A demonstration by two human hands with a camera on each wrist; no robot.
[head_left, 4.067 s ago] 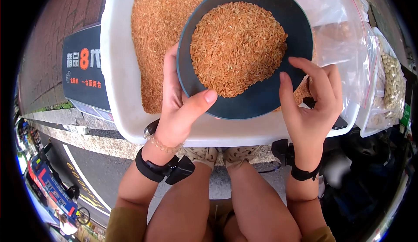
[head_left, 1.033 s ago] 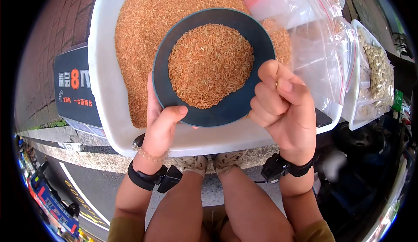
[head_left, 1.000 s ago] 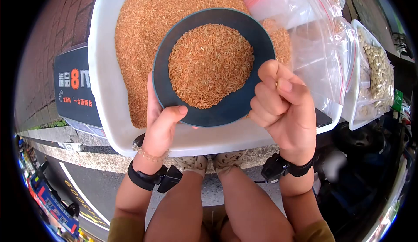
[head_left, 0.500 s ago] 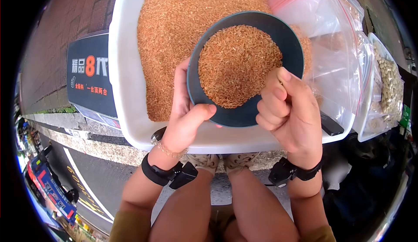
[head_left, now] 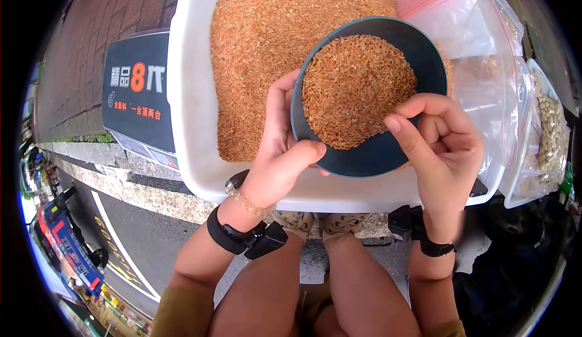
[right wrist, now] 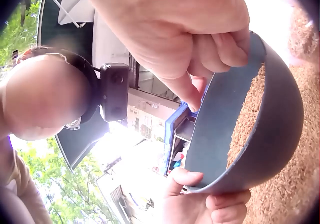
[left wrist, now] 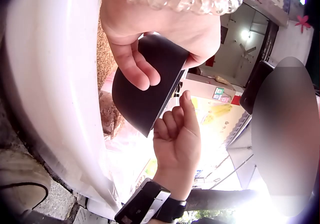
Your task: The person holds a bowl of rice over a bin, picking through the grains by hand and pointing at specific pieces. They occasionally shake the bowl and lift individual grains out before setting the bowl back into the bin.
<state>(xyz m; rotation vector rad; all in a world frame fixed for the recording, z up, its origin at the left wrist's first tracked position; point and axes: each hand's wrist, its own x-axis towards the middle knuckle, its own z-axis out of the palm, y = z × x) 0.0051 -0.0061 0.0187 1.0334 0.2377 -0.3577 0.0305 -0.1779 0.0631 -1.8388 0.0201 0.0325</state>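
A dark blue-green bowl (head_left: pixel 370 161) holds a heap of reddish-brown rice grains (head_left: pixel 357 88). My left hand (head_left: pixel 282 149) grips its near left side, thumb on the rim and fingers underneath, as the left wrist view also shows. Above the bowl's right part is my right hand (head_left: pixel 448 149). Its thumb and index fingertip come close together at the edge of the heap, and the other fingers are curled. I cannot tell whether a grain is between these fingertips. Below the bowl stands a large white tub (head_left: pixel 197 118) with much more of the same rice (head_left: pixel 260 46).
Clear zip bags (head_left: pixel 479 40) lie over the tub's right side. Further right is a white tray (head_left: pixel 515 185) with bagged pale beans or nuts (head_left: pixel 550 137). A black printed box (head_left: pixel 136 88) sits left of the tub. A dark object (head_left: pixel 479 188) lies by its front right corner.
My right hand has gone from a tight pinch, with a tiny pale bit between thumb and index finger, to a looser shape at the heap. The left hand still holds the bowl, now further right in view.
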